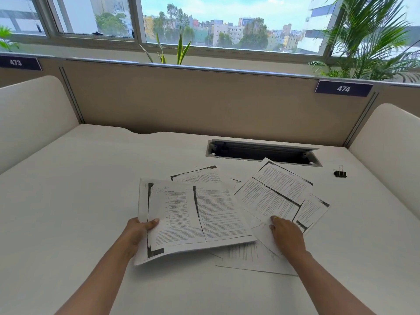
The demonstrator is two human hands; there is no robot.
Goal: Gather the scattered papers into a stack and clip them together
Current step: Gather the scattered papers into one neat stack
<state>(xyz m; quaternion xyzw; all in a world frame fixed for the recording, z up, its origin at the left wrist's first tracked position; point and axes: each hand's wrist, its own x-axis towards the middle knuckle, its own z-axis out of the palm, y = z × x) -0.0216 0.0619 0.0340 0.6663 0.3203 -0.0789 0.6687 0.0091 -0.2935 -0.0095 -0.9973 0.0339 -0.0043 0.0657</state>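
Observation:
Several photocopied sheets lie scattered on the white desk (68, 201). My left hand (138, 233) grips the left edge of a large printed sheet (193, 214), thumb on top, lifting it slightly off the desk. My right hand (287, 235) rests palm down on a tilted sheet (266, 198) to the right, fingers touching the paper. More sheets lie behind (197, 176), at the far right (313, 210) and underneath near me (250, 255). A black binder clip (340, 173) sits apart on the desk, right of the papers.
An open cable tray slot (263, 153) is cut into the desk behind the papers. Beige partition panels (181, 98) enclose the back, with rounded white dividers (31, 114) at both sides. Plants (372, 42) stand by the window beyond.

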